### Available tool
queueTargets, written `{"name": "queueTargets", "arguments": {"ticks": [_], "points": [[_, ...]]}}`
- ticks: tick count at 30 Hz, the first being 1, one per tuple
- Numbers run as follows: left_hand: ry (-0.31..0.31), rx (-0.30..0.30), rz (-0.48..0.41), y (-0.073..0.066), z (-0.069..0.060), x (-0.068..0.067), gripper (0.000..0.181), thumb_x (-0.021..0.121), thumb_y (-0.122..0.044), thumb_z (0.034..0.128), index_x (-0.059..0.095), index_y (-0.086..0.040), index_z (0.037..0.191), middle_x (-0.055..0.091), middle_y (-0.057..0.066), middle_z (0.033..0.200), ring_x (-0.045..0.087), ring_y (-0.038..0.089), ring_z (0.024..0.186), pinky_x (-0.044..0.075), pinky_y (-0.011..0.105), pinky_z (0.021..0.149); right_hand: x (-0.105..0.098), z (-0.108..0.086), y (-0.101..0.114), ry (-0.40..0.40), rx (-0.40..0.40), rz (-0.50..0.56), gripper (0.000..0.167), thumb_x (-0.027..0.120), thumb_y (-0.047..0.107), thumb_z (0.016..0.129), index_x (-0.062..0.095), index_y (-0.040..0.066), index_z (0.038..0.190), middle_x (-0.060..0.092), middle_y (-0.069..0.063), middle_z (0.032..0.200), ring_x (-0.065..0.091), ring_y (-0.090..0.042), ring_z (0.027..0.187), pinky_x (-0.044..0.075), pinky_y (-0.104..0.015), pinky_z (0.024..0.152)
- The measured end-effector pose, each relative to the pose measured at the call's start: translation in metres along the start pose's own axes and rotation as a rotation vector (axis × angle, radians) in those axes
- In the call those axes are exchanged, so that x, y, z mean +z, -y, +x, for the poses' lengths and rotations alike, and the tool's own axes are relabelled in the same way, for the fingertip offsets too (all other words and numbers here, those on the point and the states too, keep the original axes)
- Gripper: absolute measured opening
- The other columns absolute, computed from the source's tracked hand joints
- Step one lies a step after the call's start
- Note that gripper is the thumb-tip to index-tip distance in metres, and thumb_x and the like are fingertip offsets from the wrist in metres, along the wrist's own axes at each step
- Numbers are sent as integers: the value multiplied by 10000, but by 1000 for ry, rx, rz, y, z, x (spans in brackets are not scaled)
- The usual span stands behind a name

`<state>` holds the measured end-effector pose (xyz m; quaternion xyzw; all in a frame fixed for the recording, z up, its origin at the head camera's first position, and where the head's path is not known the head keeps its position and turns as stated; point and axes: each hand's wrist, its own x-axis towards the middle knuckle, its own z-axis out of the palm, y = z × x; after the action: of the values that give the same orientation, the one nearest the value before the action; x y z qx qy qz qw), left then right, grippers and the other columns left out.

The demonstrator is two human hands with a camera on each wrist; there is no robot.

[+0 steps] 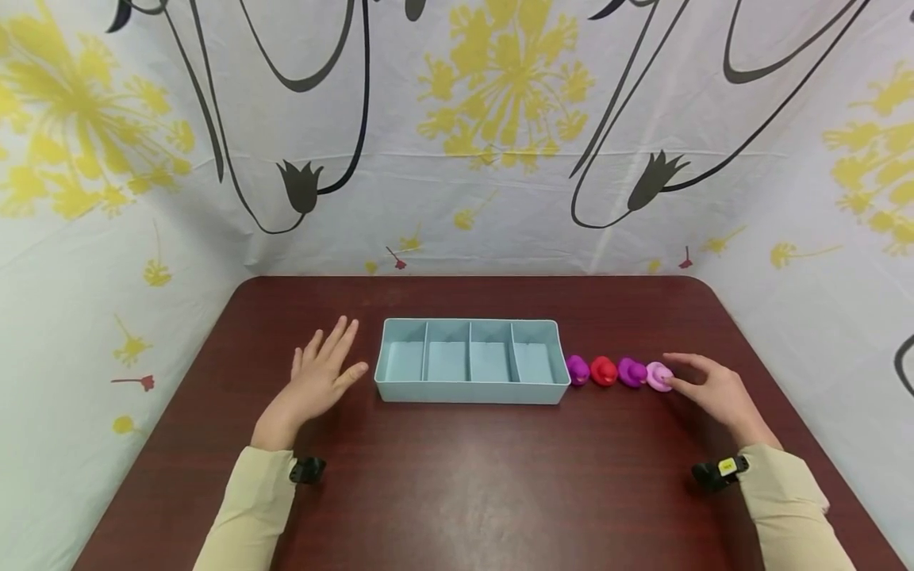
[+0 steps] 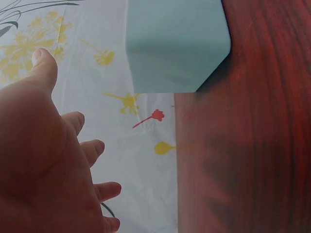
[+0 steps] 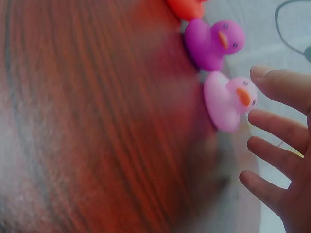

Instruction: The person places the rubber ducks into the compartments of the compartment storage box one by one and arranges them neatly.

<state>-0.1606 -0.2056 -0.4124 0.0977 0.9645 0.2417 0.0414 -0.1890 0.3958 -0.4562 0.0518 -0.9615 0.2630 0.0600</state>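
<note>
The left hand (image 1: 310, 387), centre-left, spreads its fingers; a pale-blue rectangular four-compartment tray (image 1: 471, 392) sits centrally; right of centre, purple, red and purple toy ducks (image 1: 604, 371) precede a pale-pink toy duck (image 1: 658, 377) beside the right hand (image 1: 720, 396), fingers apart.

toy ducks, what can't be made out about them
Red toy duck: face too small in the head view, cut off by the top edge in the right wrist view.
Purple toy duck beside the tray: face too small in the head view.
Pink toy duck: whether the right hand touches it is unclear; they overlap in the head view.
</note>
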Motion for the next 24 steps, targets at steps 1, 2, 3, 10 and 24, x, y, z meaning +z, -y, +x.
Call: {"name": "queueTargets", "arguments": {"ticks": [1, 2, 3, 10, 24], "points": [[-1, 5, -5, 0, 1, 2, 710, 437, -439, 996, 74, -192, 1554, 36, 124, 1614, 13, 500, 1425, -26, 722, 1064, 1, 0, -2, 4, 3, 1, 461, 719, 339, 852, 628, 89, 1228, 616, -205, 1232, 537, -374, 1091, 435, -373, 833], [-1, 9, -8, 1, 1, 4, 708, 443, -430, 996, 79, -190, 1554, 38, 122, 1614, 20, 501, 1425, -21, 724, 1063, 1, 0, -4, 9, 7, 3, 463, 722, 342, 849, 630, 94, 1229, 618, -200, 1231, 544, -353, 1081, 436, -320, 817], [1, 13, -12, 2, 2, 6, 709, 441, -433, 996, 76, -194, 1554, 37, 116, 1615, 24, 499, 1426, -20, 722, 1065, 2, 0, -6, 13, 11, 9, 467, 725, 349, 845, 632, 101, 1230, 621, -194, 1228, 558, -313, 1061, 434, -267, 795], [0, 38, -32, 4, 4, 20, 704, 448, -417, 998, 84, -185, 1553, 72, 116, 1612, 78, 499, 1420, 33, 737, 1054, 2, 1, -13, 48, 29, 59, 496, 722, 379, 842, 626, 105, 1244, 621, -189, 1219, 541, -40, 954, 416, -147, 737], [0, 37, -81, 5, 8, 35, 645, 454, -341, 1007, 125, -230, 1551, 119, 103, 1609, 111, 490, 1419, 30, 724, 1069, 10, 3, -21, 65, -62, 59, 463, 749, 277, 829, 629, 59, 1219, 592, -215, 1224, 466, -189, 1148, 357, -468, 925]]}}
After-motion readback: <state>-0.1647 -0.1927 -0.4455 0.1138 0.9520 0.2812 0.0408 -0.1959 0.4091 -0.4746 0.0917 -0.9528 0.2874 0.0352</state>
